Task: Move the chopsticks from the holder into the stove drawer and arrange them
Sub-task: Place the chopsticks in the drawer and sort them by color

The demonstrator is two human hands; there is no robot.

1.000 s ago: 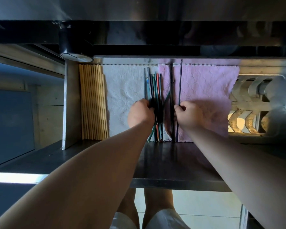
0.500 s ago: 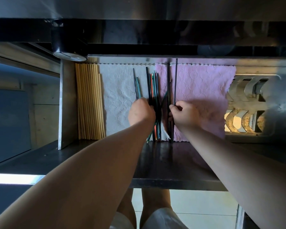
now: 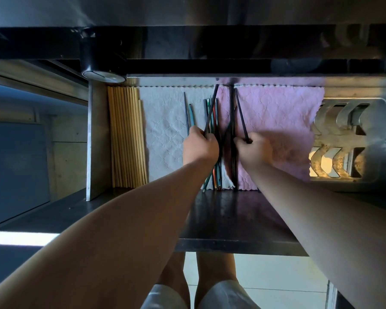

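1. Grips: left hand [image 3: 198, 146] curls round a tilted dark chopstick [image 3: 211, 109]; right hand [image 3: 254, 149] pinches a second dark chopstick [image 3: 241, 118].
2. Coloured chopsticks [image 3: 215, 121] lie in the drawer [image 3: 96, 139], between the hands.
3. Risk: raised sticks cross the row and may scatter it.

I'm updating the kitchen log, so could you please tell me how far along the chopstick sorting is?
Done: the bamboo chopsticks lie in a neat row at the drawer's left. In hand: the left hand grips one dark chopstick, the right hand another, both tilted. Left: the coloured chopsticks in the middle lie crossed and need straightening.
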